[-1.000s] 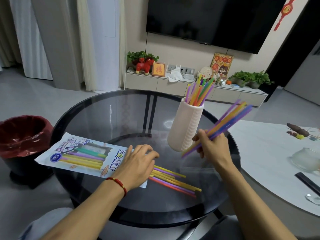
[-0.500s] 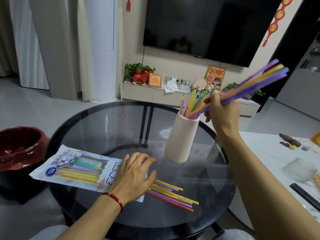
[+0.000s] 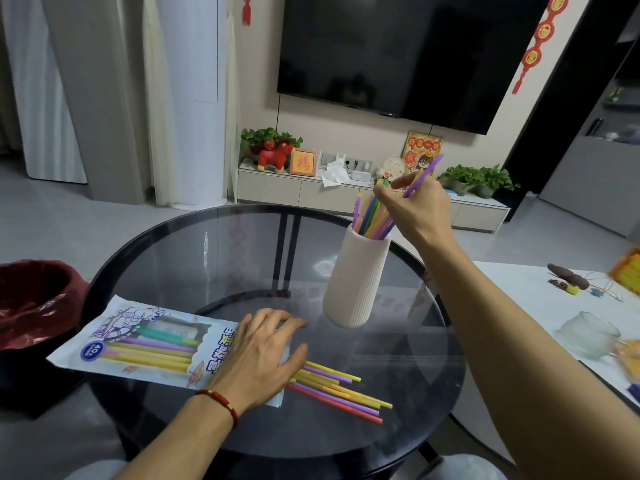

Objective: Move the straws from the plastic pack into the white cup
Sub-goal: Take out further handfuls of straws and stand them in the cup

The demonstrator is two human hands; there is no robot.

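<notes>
Several straws (image 3: 149,355) lie in the plastic pack (image 3: 131,344) at the table's (image 3: 214,258) left, long axes running left-right, open end pinned under the left hand (image 3: 256,355), which rests flat, fingers spread, grasping nothing. More loose straws (image 3: 339,389) fan out just right of that hand, nearer it than the right. Further right, the white cup (image 3: 356,282) stands upright, well apart, unobstructed; the right hand (image 3: 415,206) hovers above its rim, pinching a purple straw (image 3: 424,174).

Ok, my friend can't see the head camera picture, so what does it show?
A person's right hand puts colourful straws into a white cup on a round glass table. The left hand lies flat on a plastic pack with straws inside, and loose straws stick out beside it.
</notes>
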